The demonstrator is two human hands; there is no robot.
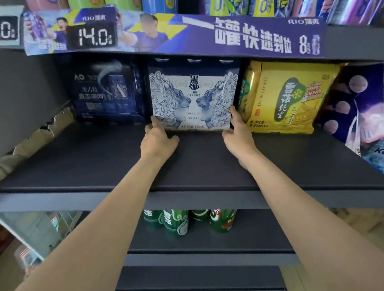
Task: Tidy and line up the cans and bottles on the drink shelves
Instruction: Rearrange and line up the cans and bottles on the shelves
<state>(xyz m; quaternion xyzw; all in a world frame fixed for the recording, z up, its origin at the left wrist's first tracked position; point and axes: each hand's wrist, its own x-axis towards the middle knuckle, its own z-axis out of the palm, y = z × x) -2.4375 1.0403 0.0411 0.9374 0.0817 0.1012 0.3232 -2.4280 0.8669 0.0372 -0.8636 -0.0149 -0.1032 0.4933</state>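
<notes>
White-and-blue lion-print three-can pack (pixel 195 98) stands upright, far back on dark shelf (pixel 97 164). Left hand (pixel 158 139) grips its lower left corner, right hand (pixel 238 134) its lower right; fingers curled round the edges. Dark blue pack (pixel 109 94) just left, yellow pack (pixel 289 96) just right, both close. Green cans (pixel 176 222) on shelf below.

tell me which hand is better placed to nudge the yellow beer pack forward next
Right. The right hand holds the lower right corner of the white lion-printed beer carton, directly beside the yellow beer multipack. The left hand is at the carton's far corner, so it would have to cross over.
</notes>
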